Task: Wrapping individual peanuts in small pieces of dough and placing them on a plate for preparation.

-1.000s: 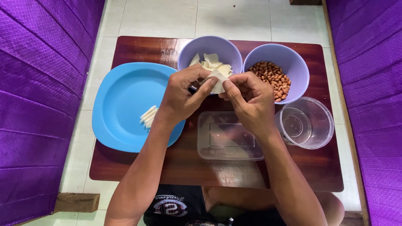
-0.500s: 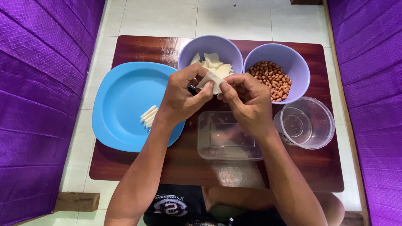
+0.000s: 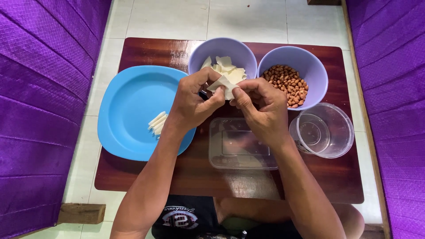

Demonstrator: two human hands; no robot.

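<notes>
Over the middle of the low wooden bench [image 3: 146,51], just near of the two far bowls, both hands met on one small pale wrapper [image 3: 223,85]. The left hand [image 3: 192,104] pinched its left edge between thumb and fingers, a closed grip on the sheet; the right hand [image 3: 261,108] was likewise closed on it, fingertips curled in on the right edge, seemingly so the thin piece could be folded between them without slipping. The wrapper looked cream-white, thin and limp, bent into a pointed, roughly triangular shape with a crease across it; whether anything lay inside I could not tell

It was held in the air, clear of the bench, right in front of the lilac bowl of wrappers [image 3: 221,48], a handy spot for taking fresh sheets. To the right of that stood a second lilac bowl of peanuts [image 3: 285,79], equally close. On the left sat a blue plate [image 3: 128,132] with a few finished pale rolls [image 3: 157,121] laid side by side. Nearer the person lay a clear rectangular tub [image 3: 243,144], and to its right a clear round tub [image 3: 325,130], both apparently holding nothing
</notes>
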